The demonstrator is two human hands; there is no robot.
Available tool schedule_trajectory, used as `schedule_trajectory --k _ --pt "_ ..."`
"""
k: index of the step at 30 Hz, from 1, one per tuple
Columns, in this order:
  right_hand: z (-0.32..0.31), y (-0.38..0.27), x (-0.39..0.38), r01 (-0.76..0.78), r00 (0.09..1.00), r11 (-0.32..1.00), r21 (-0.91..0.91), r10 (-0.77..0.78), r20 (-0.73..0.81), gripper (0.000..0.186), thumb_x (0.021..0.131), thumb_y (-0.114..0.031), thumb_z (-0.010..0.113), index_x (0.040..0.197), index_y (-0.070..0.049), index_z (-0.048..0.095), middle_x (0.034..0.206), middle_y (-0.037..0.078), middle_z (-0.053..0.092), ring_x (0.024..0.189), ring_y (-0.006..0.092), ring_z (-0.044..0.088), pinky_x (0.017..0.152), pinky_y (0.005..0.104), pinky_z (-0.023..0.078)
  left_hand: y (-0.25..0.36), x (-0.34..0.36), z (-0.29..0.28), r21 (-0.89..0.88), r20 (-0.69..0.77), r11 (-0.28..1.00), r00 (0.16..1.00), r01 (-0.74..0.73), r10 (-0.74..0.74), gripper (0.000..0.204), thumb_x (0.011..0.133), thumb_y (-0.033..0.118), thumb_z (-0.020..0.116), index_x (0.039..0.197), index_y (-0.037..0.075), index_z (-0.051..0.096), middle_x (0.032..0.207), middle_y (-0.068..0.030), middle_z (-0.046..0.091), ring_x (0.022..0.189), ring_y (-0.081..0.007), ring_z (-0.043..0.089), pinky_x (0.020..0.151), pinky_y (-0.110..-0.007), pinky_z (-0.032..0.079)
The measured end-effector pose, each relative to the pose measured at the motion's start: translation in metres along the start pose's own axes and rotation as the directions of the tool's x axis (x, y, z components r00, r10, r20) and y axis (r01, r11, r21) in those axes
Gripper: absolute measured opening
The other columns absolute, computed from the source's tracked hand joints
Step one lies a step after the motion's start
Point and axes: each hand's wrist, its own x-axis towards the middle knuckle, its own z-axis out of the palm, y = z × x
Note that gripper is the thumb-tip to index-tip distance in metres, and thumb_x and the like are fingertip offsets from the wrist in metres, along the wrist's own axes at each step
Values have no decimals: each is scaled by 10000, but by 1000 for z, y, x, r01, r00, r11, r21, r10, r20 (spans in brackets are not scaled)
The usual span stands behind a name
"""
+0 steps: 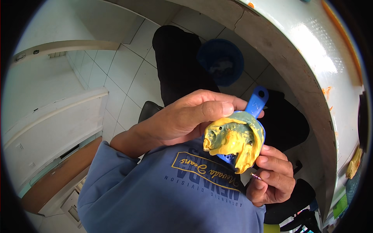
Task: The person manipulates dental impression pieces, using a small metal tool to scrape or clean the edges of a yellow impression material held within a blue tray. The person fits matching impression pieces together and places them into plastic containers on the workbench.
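In front of my chest, a blue dental impression tray (pixel 257 101) is held with its handle pointing up and away. Yellow impression material (pixel 233 143) fills it, with a grey-green layer and small dark holes in it. My left hand (pixel 208 112) grips the tray from the left, thumb on top near the handle and fingers mostly hidden behind. Below the tray's right side, my right hand (pixel 274 176) is closed, pinching a small pinkish metal pin-like part (pixel 255 176). Its upper fingertips are at the edge of the tray.
A white worktop (pixel 311 42) with orange smears curves along the right. A blue bucket (pixel 220 62) with something pale inside stands on the tiled floor (pixel 134 73). Black chair parts (pixel 291 202) show at lower right, and white cabinets (pixel 50 116) stand on the left.
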Motion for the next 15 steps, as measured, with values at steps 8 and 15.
schedule_trajectory --k 8,15 --pt "1 3 1 8 1000 1000 -8 -8 -7 173 815 -41 714 894 31 578 899 225 670 935 388 693 821 407 600 -1 1 -2 6 -25 1000 1000 2 -1 695 903 379 532 1330 -160 434 1100 -225 657 997 -211 679 920 -301 527" --pt "6 8 6 -51 999 999 0 51 -8 184 828 -15 712 909 45 558 898 254 669 928 376 698 826 411 592 -2 1 -2 76 -67 994 995 -72 78 674 908 349 462 1319 -184 420 1128 -239 649 1029 -233 668 935 -321 515"
